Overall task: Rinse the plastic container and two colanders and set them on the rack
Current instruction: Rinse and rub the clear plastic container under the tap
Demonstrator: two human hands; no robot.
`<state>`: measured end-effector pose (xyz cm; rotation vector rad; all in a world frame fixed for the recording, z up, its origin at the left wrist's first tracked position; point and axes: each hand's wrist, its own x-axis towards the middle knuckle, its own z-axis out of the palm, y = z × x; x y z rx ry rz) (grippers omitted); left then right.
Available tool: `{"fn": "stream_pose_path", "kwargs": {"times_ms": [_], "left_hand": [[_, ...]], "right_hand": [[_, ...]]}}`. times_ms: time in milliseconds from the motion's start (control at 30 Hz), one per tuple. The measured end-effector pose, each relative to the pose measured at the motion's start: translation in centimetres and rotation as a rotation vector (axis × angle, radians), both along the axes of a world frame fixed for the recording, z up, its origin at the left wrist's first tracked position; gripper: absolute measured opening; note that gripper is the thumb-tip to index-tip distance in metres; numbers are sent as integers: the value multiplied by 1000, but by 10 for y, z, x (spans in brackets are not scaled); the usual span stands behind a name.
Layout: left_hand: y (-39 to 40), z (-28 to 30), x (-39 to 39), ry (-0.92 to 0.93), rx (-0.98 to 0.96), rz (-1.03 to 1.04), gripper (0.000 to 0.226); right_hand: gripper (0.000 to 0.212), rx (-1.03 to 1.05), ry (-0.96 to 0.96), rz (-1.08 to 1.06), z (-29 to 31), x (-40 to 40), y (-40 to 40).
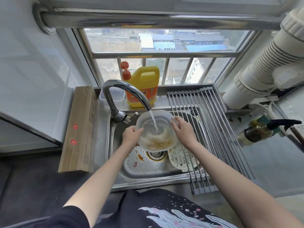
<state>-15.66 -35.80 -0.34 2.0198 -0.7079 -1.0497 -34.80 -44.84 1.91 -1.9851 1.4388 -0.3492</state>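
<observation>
A clear plastic container (156, 130) with yellowish foamy water in it is held over the sink (115, 140) under the running faucet (121, 94). My left hand (131, 135) grips its left rim. My right hand (182, 130) holds its right rim, fingers spread along the edge. Water streams into the container. A white perforated colander (179, 158) lies in the sink bottom at the right, partly under the roll-up metal rack (212, 129). A second colander is not distinguishable.
A yellow detergent jug (143, 86) and a small clear tub (113, 96) stand behind the faucet. A long cardboard box (79, 129) lies left of the sink. A dark spray bottle (263, 130) sits on the counter to the right, below white pipes.
</observation>
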Motion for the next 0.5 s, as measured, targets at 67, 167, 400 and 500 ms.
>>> {"fn": "stream_pose_path", "kwargs": {"times_ms": [67,167,400,500], "left_hand": [[0,-6,-5,36,56,-5,31],[0,-11,-10,57,67,13,24],[-1,-8,-11,33,25,-92,27],[-1,-4,-9,-8,-7,-67,25]], "right_hand": [[35,-23,23,5,4,1,-1],[53,-421,233,135,4,0,2],[65,-72,663,623,-10,33,5],[70,134,780,726,-23,51,25]]}}
